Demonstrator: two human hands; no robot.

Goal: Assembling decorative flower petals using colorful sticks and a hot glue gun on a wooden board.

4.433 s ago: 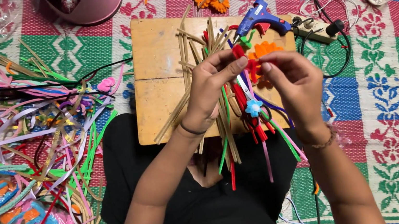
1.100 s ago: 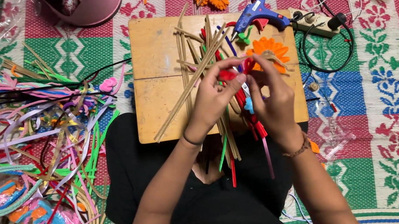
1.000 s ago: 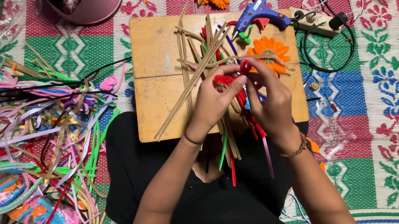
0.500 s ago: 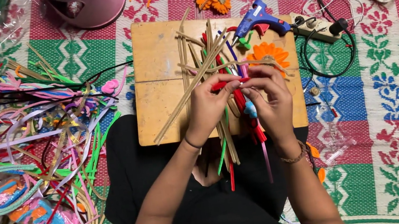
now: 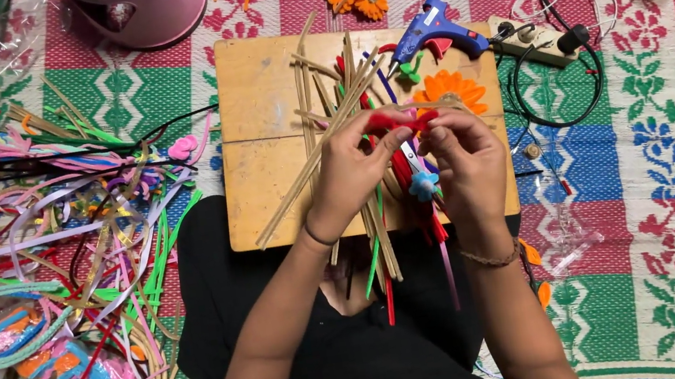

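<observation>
Over the square wooden board [image 5: 265, 120], the left hand [image 5: 352, 169] and the right hand [image 5: 466, 163] pinch together a short red fuzzy strip [image 5: 399, 121]. A blue glue gun [image 5: 436, 27] lies on the board's far right corner, beside an orange paper flower [image 5: 449, 91]. Thin bamboo sticks [image 5: 325, 116] cross the board.

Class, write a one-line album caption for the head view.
Both hands, left hand and right hand, pinch a red strip over the wooden board.

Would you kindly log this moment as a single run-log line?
left hand: pinching red strip | right hand: pinching same strip | under hands: wooden board, cane sticks | beyond: blue glue gun
</observation>
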